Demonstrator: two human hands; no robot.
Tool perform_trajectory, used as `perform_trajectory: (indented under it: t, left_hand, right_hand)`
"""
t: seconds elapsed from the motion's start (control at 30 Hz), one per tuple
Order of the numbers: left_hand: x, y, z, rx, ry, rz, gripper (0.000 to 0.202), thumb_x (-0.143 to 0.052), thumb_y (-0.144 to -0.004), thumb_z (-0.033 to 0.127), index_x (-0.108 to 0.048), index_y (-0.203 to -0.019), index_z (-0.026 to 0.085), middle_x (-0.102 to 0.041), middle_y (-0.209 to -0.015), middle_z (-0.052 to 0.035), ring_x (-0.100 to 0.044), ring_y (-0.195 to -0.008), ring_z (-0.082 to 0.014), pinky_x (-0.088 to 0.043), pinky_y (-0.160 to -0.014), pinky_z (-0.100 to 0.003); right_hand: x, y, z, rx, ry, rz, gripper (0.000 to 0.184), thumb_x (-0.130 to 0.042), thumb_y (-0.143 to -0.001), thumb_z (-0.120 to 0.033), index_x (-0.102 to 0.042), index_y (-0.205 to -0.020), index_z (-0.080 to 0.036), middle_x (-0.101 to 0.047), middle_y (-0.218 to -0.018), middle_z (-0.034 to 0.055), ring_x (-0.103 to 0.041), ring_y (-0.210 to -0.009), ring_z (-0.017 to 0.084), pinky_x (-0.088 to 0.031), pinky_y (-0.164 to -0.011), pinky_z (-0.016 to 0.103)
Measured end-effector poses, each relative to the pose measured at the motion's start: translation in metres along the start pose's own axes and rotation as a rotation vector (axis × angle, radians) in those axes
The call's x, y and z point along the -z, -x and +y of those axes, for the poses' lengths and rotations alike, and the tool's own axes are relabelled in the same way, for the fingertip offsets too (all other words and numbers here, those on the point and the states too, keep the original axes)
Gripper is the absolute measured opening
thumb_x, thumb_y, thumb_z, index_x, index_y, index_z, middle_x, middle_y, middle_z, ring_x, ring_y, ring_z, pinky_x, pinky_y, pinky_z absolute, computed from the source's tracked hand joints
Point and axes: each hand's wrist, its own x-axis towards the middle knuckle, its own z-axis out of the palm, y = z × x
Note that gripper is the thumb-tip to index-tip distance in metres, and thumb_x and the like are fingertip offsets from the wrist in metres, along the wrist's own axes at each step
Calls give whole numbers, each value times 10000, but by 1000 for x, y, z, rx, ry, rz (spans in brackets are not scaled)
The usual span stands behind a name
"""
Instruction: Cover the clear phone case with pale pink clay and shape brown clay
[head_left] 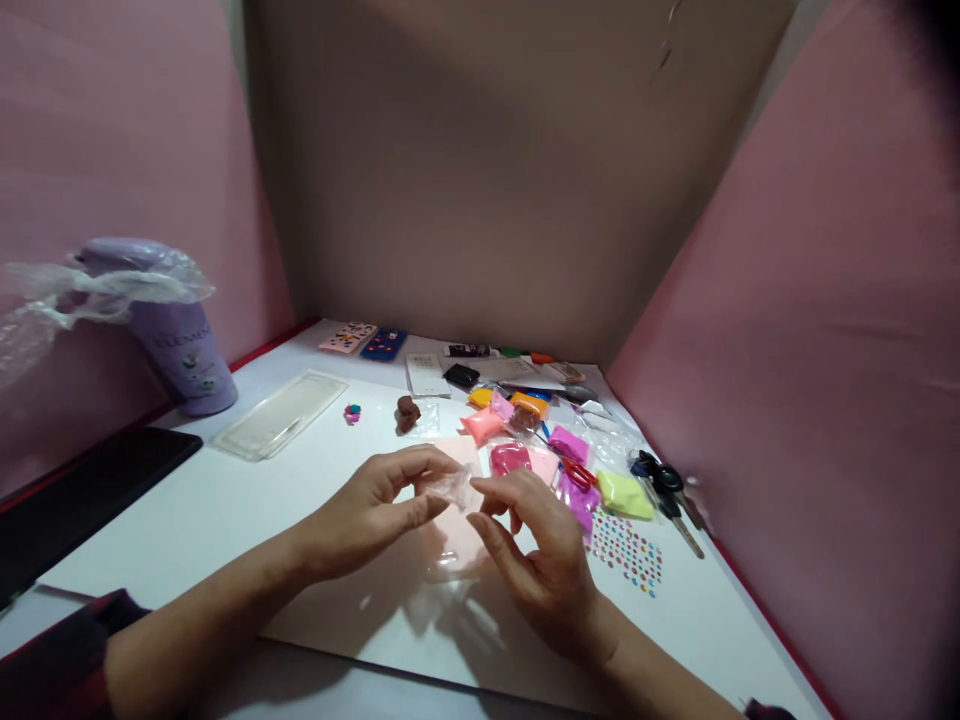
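My left hand (382, 505) and my right hand (536, 545) meet over the white table (225, 510). Both pinch a small clear plastic packet (454, 487) between thumb and fingers, one at each end. Beneath them lies a pale pink sheet (457, 535). Just beyond my right hand sit several small bags of coloured clay (517, 440): pink, orange, magenta, yellow, and a lime one (625, 494). A brown clay lump (407, 412) rests farther back.
A purple cup (180, 345) wrapped in plastic film stands at the left, beside a clear phone case (279, 413) and a dark tablet (82, 490). Scissors (664, 485) and a gem sticker sheet (626, 550) lie right. Pink panels wall in the table.
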Motion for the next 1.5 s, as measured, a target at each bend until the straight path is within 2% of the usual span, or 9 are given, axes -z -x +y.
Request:
perform_trajectory:
  t: [0.17, 0.37, 0.5, 0.6, 0.8, 0.97, 1.1, 1.33, 1.5]
  left_hand:
    - [-7, 0, 5, -82, -145, 3, 186, -535, -873, 261, -630, -1007, 175, -623, -970, -48, -576, -910, -178, -433, -820, -309]
    - [-8, 0, 3, -101, -216, 13, 192, -532, -876, 249, -636, -1019, 176, -635, -964, -48, -587, -897, -169, -442, -806, -304]
    - [-8, 0, 2, -118, -233, 16, 191, -539, -868, 227, -635, -1021, 168, -634, -961, -52, -586, -893, -170, -444, -800, -304]
    - [-8, 0, 1, -133, -255, 32, 194, -536, -864, 217, -637, -1019, 158, -627, -945, -56, -581, -863, -168, -446, -775, -304]
    - [-10, 2, 3, -101, -279, 4, 202, -509, -878, 248, -657, -990, 171, -642, -888, -45, -574, -780, -155, -444, -712, -288]
    - [-12, 3, 5, -57, -307, 5, 232, -507, -879, 300, -672, -981, 173, -650, -816, -31, -562, -721, -144, -423, -647, -256]
    - [-12, 2, 4, -10, -324, 36, 211, -525, -862, 270, -689, -949, 169, -648, -768, -16, -551, -678, -131, -405, -618, -237]
    - [-12, 3, 7, 79, -250, 25, 267, -488, -880, 327, -699, -893, 164, -644, -744, -13, -521, -662, -130, -383, -598, -231]
    - [-14, 3, 6, 97, -226, 14, 308, -469, -884, 345, -685, -808, 139, -615, -696, -12, -503, -642, -128, -366, -577, -231]
  right_hand:
    - [-3, 3, -2, -32, 1, -57, 189, -571, -851, -151, -581, -1038, -181, -553, -687, 0, -491, -627, 151, -373, -591, 291]
    - [-4, 1, -3, -110, -148, -89, 78, -575, -853, -162, -602, -923, -186, -554, -704, -6, -476, -608, 124, -379, -579, 262]
    - [-4, 1, -4, -211, -253, -94, 22, -599, -838, -185, -613, -855, -180, -533, -675, -19, -443, -569, 109, -368, -536, 245]
    - [-2, 0, -6, -272, -327, -95, 29, -612, -824, -199, -623, -839, -176, -515, -637, -32, -433, -546, 102, -364, -513, 234]
    - [-2, -1, -4, -396, -406, -185, 120, -579, -849, -239, -645, -930, -180, -603, -583, -24, -536, -533, 119, -418, -560, 253]
    - [-4, 1, -3, -490, -469, -130, 96, -626, -823, -273, -636, -841, -179, -614, -556, -31, -563, -505, 111, -429, -537, 233]
    - [-5, 1, -3, -545, -484, -82, 103, -667, -794, -276, -627, -805, -182, -618, -545, -35, -558, -488, 107, -421, -515, 224]
    - [-4, 2, 0, -528, -460, -91, 167, -663, -795, -263, -629, -941, -188, -633, -555, -35, -577, -503, 117, -440, -540, 236]
    - [-5, 2, -3, -469, -362, -94, 149, -639, -808, -281, -636, -916, -177, -632, -553, -23, -564, -489, 125, -433, -517, 243]
